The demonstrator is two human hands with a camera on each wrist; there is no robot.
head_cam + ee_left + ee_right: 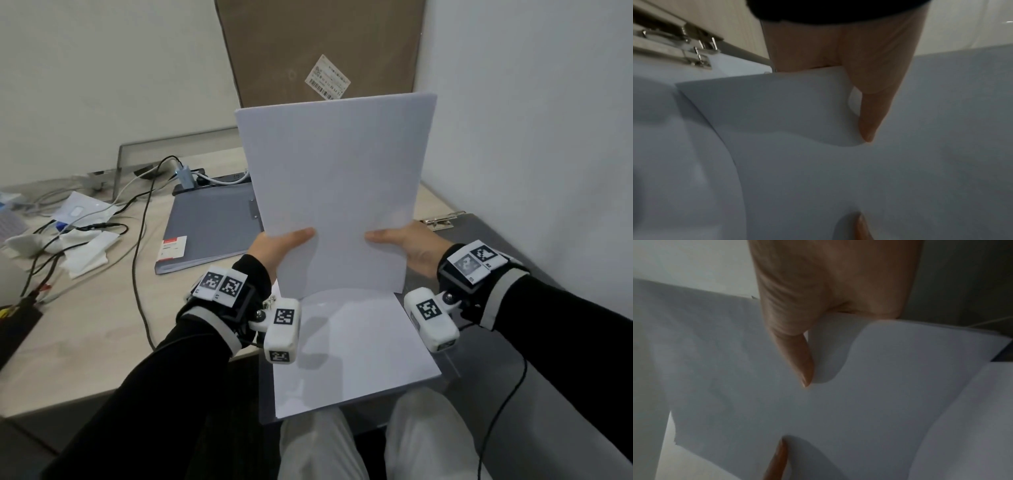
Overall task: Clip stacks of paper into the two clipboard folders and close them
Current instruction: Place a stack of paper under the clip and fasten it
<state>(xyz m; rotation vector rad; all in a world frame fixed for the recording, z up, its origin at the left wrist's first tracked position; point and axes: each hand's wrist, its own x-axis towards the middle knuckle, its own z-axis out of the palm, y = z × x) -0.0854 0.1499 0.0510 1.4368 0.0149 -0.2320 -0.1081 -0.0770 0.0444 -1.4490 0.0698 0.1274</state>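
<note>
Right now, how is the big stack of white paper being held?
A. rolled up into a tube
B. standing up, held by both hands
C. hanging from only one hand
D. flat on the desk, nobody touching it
B: the paper stack stands upright, with the left hand and right hand gripping its two side edges, thumbs on the front.
</note>
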